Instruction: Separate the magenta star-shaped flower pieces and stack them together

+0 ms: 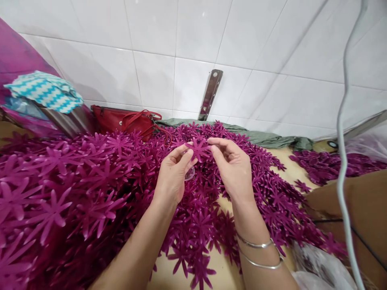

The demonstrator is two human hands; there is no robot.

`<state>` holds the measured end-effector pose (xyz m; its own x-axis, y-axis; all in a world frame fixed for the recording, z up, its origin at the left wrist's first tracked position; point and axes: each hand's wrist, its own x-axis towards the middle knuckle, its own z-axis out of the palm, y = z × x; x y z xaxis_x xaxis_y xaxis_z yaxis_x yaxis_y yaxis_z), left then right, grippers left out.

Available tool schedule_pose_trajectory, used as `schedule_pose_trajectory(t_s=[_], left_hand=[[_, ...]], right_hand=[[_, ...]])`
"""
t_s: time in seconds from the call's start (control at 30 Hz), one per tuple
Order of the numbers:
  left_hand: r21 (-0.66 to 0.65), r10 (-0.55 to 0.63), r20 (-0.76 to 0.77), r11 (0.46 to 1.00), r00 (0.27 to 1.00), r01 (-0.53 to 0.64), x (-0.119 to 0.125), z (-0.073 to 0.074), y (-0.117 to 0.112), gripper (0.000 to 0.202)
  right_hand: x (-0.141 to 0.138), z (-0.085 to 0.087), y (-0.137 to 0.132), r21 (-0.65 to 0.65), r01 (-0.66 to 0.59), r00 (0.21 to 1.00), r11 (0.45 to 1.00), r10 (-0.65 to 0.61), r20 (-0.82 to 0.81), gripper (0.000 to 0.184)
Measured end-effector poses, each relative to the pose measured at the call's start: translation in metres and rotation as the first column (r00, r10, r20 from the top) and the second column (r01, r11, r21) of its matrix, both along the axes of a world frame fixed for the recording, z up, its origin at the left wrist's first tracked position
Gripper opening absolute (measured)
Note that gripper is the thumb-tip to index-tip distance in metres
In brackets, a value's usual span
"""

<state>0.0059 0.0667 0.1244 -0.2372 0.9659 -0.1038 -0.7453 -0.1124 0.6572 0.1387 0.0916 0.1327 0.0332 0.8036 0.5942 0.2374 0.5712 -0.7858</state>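
A magenta plastic flower with long narrow petals (198, 150) is stretched between my two hands, above a heap of similar flowers. My left hand (173, 171) pinches a petal on its left side between thumb and forefinger. On the opposite side, the thumb and forefinger of my right hand (234, 167) close on a petal tip. A small clear round piece (190, 173) shows beside my left palm; whether that hand holds it, I cannot tell. Two silver bangles (260, 253) circle my right wrist.
Magenta flowers (54, 209) spread over the pale table (225, 268). A red purse (116, 120) lies at the back, near a metal bracket (210, 96) by the tiled wall. At right are a hanging white cable (341, 161), a cardboard box (359, 201) and a clear plastic bag (320, 264).
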Motion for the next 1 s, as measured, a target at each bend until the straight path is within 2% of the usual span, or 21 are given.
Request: schedule_pose_trajectory(t_s=[0.07, 0.13, 0.23, 0.3, 0.37, 0.47, 0.57, 0.63, 0.7, 0.8, 0.9, 1.0], left_hand=[[0.026, 0.033, 0.015, 0.999, 0.999, -0.034, -0.001, 0.001, 0.001, 0.01], [0.039, 0.035, 0.037, 0.999, 0.999, -0.036, -0.003, 0.002, 0.001, 0.011], [0.003, 0.045, 0.075, 0.999, 0.996, -0.046, -0.007, 0.004, 0.003, 0.012], [-0.031, 0.065, 0.091, 0.998, 0.994, -0.062, -0.011, 0.005, 0.004, 0.014], [-0.041, 0.082, 0.098, 0.996, 0.992, -0.079, -0.014, 0.006, 0.005, 0.015], [-0.02, 0.123, 0.097, 0.992, 0.988, -0.121, -0.02, 0.006, 0.007, 0.015], [0.025, 0.202, 0.07, 0.979, 0.977, -0.204, -0.025, 0.004, 0.008, 0.014], [0.049, 0.254, 0.048, 0.965, 0.966, -0.256, -0.027, 0.004, 0.009, 0.014], [0.058, 0.279, 0.034, 0.958, 0.96, -0.281, -0.029, 0.004, 0.009, 0.013], [0.052, 0.281, 0.033, 0.958, 0.959, -0.282, -0.03, 0.005, 0.009, 0.014], [0.044, 0.271, 0.049, 0.961, 0.961, -0.273, -0.03, 0.006, 0.009, 0.018], [0.044, 0.266, 0.078, 0.962, 0.961, -0.27, -0.031, 0.005, 0.009, 0.019]], right_hand=[[-0.004, 0.004, -0.006, 0.183, 0.069, 0.986, 0.981, -0.096, 0.139, 0.022], [-0.009, 0.003, -0.01, 0.322, 0.022, 0.932, 0.946, -0.136, 0.337, 0.027], [-0.016, -0.005, -0.011, 0.364, -0.104, 0.785, 0.926, -0.149, 0.602, 0.033], [-0.02, -0.01, -0.01, 0.362, -0.142, 0.72, 0.921, -0.155, 0.676, 0.035], [-0.021, -0.013, -0.009, 0.362, -0.177, 0.695, 0.915, -0.144, 0.704, 0.035], [-0.021, -0.014, -0.009, 0.342, -0.208, 0.729, 0.917, -0.088, 0.679, 0.031], [-0.021, -0.014, -0.008, 0.33, -0.133, 0.832, 0.935, -0.076, 0.55, 0.025], [-0.021, -0.014, -0.007, 0.259, -0.112, 0.838, 0.959, -0.048, 0.543, 0.024], [-0.023, -0.014, -0.008, 0.103, -0.162, 0.75, 0.981, 0.055, 0.659, 0.027], [-0.032, -0.018, -0.01, -0.122, -0.181, 0.513, 0.976, 0.199, 0.835, 0.037], [-0.043, -0.028, -0.013, -0.171, -0.115, 0.339, 0.979, 0.2, 0.919, 0.045], [-0.051, -0.036, -0.014, -0.171, -0.093, 0.273, 0.981, 0.19, 0.943, 0.048]])
